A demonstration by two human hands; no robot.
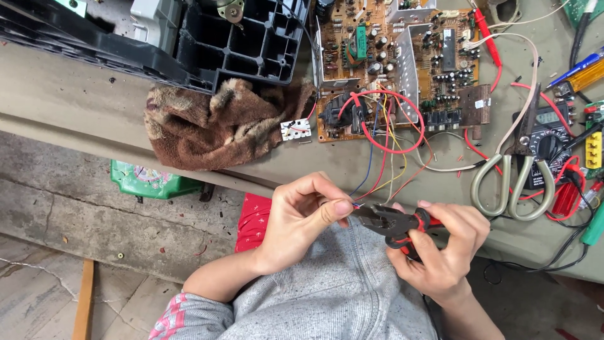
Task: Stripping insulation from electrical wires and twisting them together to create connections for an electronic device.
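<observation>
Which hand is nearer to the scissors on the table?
Right. The right hand holds pliers just below and left of the scissors. The left hand pinches thin wires, farther to the left.

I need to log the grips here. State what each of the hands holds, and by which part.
The right hand grips the pliers by their red-and-black handles. The left hand pinches the thin wires near their free ends, at the pliers' tip.

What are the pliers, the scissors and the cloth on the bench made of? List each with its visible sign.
Pliers, in the right hand: dark, dull metal jaws; grips look like red and black plastic or rubber.
Scissors: grey metal blades, matt; large loop handles look pale plastic-coated and smooth.
Cloth: brown pile fabric, fluffy and crumpled, probably towelling or fake fur.
</observation>
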